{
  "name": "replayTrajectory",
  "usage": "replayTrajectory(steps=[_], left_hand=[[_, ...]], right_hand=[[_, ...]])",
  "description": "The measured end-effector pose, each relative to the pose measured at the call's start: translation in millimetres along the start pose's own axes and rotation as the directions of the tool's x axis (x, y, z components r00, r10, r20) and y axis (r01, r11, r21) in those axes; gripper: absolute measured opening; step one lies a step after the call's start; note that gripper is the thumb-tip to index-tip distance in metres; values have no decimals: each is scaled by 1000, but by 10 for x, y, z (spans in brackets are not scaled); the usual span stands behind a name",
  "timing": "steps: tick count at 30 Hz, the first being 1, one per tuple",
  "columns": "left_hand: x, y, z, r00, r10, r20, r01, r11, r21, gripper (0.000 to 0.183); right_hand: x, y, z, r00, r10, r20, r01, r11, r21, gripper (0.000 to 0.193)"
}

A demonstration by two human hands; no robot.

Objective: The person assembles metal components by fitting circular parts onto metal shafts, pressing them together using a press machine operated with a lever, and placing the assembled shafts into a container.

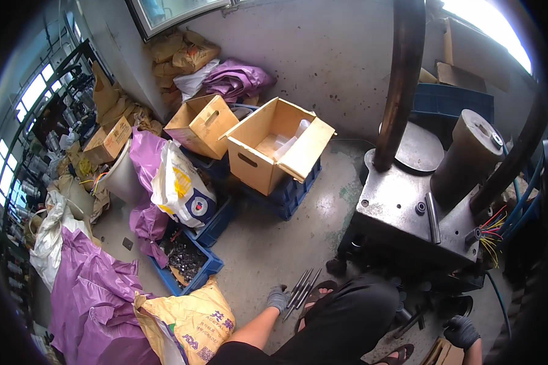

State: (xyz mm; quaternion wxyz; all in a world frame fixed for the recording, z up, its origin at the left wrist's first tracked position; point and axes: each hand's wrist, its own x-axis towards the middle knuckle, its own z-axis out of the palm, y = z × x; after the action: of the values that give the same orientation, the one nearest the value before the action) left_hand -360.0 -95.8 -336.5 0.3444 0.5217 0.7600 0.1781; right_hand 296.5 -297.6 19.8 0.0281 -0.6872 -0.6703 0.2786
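- Presently, the left hand [278, 298], in a grey glove, has its fingers bent at the near ends of several dark metal rods [301, 292]; how tightly they close, I cannot tell.
- The rods lie side by side just beside a sandalled foot, left of the machine base [396, 219]; probably they are kept parallel so that one hand can gather them.
- The right hand [462, 333], gloved also, is half curled, beyond the front edge of the base; whether it holds something, I cannot tell.
- One shorter metal rod [433, 218] rests near that front edge, perhaps for easy reach.
- The wooden box [262, 173] sits on a blue crate [301, 191], which seemingly lifts it off the floor [259, 246].
- The floor is grey and stained; sacks [94, 292] crowd its left side, and a spotted pale wall [323, 67] closes its far edge.
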Motion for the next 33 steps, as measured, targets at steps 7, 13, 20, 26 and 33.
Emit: replayTrajectory(steps=[7,13,20,26,33], left_hand=[[-259,160,137,993,-106,53,89,964,250,52],[4,-112,72,994,-112,-3,108,945,309,31],[380,-275,194,989,-37,140,-45,838,544,46],[497,-1,173,984,-55,169,-36,870,491,40],[258,698,-255,975,-64,211,141,917,-372,40]], right_hand=[[234,-325,-126,992,76,-97,-74,997,25,24],[700,-733,-442,760,-227,-608,179,974,-141,28],[1121,-732,-836,518,-152,-841,-17,982,-188,39],[1353,-605,-945,514,-54,-856,-178,970,-168,47],[1587,-678,-954,499,-17,-866,-206,969,-138,44]])
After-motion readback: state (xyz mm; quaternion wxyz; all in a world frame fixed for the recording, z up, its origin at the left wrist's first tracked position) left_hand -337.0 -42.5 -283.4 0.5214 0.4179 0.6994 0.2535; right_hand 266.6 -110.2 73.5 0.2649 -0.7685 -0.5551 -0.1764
